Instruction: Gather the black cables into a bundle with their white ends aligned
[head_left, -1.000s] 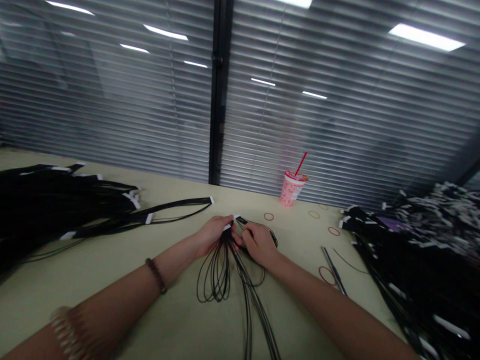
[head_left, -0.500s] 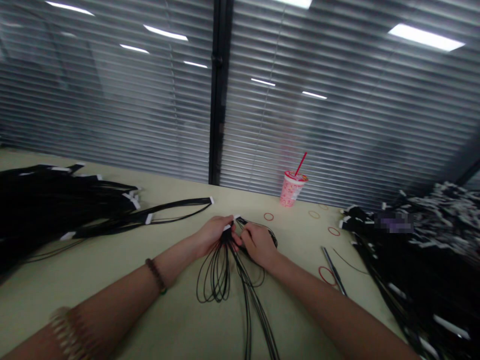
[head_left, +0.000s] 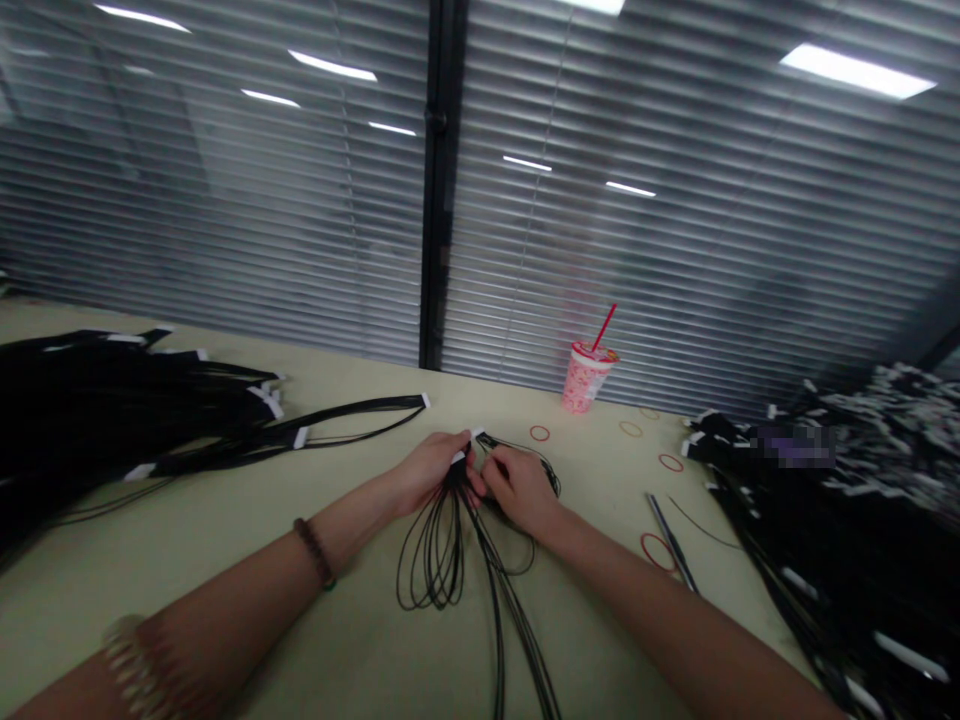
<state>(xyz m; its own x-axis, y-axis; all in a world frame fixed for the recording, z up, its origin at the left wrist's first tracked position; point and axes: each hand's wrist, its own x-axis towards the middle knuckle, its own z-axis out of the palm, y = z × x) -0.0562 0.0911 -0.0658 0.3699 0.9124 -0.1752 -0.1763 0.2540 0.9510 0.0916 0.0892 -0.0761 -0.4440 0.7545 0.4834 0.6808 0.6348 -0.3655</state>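
A bundle of thin black cords [head_left: 450, 550] lies in loops on the pale green table [head_left: 225, 560] in front of me. My left hand [head_left: 427, 468] pinches the top of the bundle, where small white tags show. My right hand [head_left: 519, 487] is closed on the same cords just to the right, the two hands touching. The loops and loose ends trail towards me between my forearms.
A big heap of black cords with white tags [head_left: 105, 420] lies at the left, another heap [head_left: 840, 520] at the right. A pink cup with a red straw [head_left: 585, 378] stands by the blinds. Red rubber bands [head_left: 656, 550] and a dark rod [head_left: 673, 545] lie right of my hands.
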